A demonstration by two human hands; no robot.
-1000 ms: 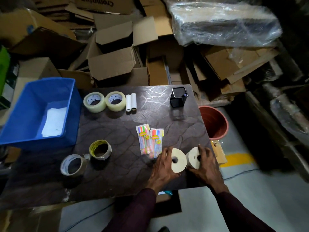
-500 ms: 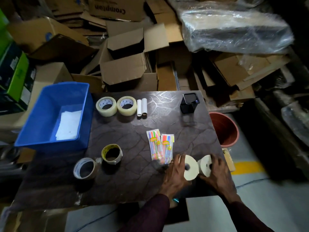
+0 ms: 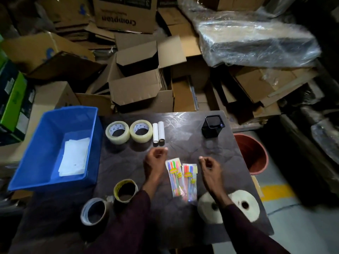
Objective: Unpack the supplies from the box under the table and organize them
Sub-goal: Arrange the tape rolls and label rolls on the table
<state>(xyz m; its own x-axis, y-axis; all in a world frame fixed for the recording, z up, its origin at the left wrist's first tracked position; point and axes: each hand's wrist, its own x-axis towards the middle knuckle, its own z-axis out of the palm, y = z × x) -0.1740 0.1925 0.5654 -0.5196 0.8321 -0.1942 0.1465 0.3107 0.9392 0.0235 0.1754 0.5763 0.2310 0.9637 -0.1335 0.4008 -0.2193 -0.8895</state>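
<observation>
Both hands hover over the counter [image 3: 183,224] empty — left hand [image 3: 155,163] and right hand [image 3: 209,168] with fingers loosely curled, flanking two pen packs [image 3: 180,178]. The paper rolls [image 3: 244,205] lie at the near right edge — a sleeve brushing back could well knock one off.

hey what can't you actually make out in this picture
- Head view: the box under the table is hidden by the tabletop.
- Right forearm covers part of the near white roll.
- Pen packs: print too small and blurred.
- Black holder: inside too dark.
</observation>
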